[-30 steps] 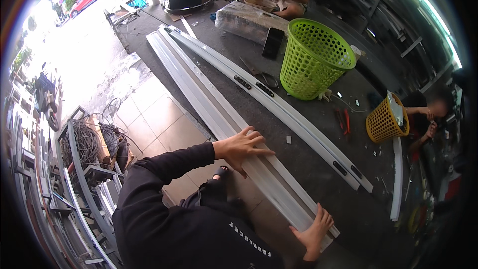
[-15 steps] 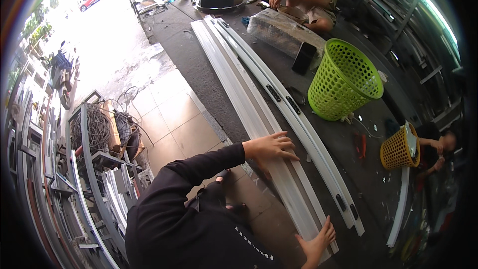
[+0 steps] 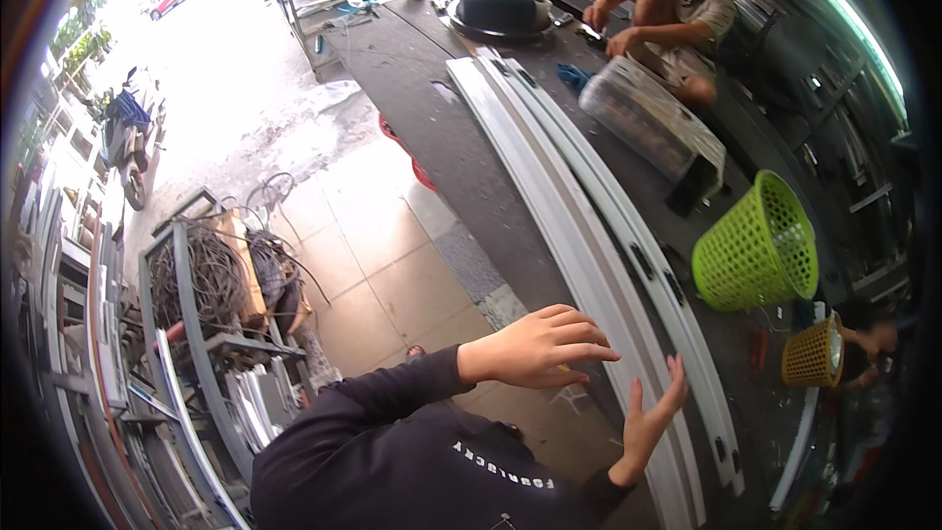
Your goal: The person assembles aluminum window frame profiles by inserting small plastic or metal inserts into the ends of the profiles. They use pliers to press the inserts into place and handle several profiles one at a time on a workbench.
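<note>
Long pale metal profiles (image 3: 554, 221) lie side by side along the dark workbench (image 3: 432, 128). Beside them on the right runs a narrower strip (image 3: 708, 388) fitted with small black pieces. My left hand (image 3: 535, 345) is held over the near left edge of the profiles, its fingers spread and nothing in them. Closer to the near end, my right hand (image 3: 652, 422) is raised over the profiles with thumb and fingers apart, and it is empty too. Neither hand appears to grip the metal; whether a fingertip brushes it is hard to tell.
A green perforated basket (image 3: 751, 250) and a yellow one (image 3: 811, 353) stand right of the profiles. Beyond them sits another person (image 3: 667, 39) near a plastic-wrapped block (image 3: 643, 118). Cables fill a metal rack (image 3: 201, 265) on the left. A black roll (image 3: 496, 12) rests at the far end.
Both hands have come up off the profiles they were resting on, and their fingers have spread. The view has shifted, so the bench things appear farther right.
</note>
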Motion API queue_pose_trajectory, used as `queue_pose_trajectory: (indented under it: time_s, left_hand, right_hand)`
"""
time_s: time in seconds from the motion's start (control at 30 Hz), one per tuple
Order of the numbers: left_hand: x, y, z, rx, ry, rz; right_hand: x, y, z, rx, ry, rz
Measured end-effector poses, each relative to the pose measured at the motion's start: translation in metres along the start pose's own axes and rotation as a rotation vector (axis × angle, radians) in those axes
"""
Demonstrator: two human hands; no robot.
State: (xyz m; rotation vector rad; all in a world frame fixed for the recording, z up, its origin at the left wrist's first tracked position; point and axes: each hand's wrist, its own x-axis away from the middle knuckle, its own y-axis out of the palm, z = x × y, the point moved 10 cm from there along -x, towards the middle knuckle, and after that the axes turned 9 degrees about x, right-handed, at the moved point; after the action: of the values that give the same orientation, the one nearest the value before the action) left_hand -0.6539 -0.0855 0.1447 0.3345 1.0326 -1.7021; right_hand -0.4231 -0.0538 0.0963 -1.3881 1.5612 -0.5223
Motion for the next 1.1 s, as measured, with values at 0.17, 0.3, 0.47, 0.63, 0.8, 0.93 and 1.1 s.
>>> queue_pose_trajectory:
  time_s: [0.17,0.3,0.47,0.63,0.8,0.93,1.1]
  left_hand:
    - [0.086,-0.154,-0.028,-0.182,-0.206,0.062]
    - [0.196,-0.211,-0.099,-0.314,-0.683,-0.006]
    - [0.358,-0.201,-0.185,0.022,-1.411,-0.513]
    - [0.352,-0.229,-0.221,0.92,-1.0,-0.095]
    - [0.353,-0.337,-0.306,1.122,-0.786,0.135]
    - [0.364,-0.395,-0.368,1.112,-0.993,0.023]
    - [0.368,-0.461,-0.424,1.132,-0.996,-0.15]
  right_hand:
    - [-0.053,0.13,-0.197,-0.139,-0.369,-0.221]
    - [-0.081,0.195,-0.307,-0.188,-0.581,-0.33]
    - [-0.143,0.262,-0.396,-0.179,-0.751,-0.381]
    - [-0.234,0.336,-0.481,-0.063,-0.924,-0.41]
    - [-0.361,0.412,-0.586,-0.055,-1.034,-0.326]
    - [-0.467,0.503,-0.672,-0.004,-1.048,-0.324]
    - [-0.608,0.649,-0.761,0.251,-0.953,-0.312]
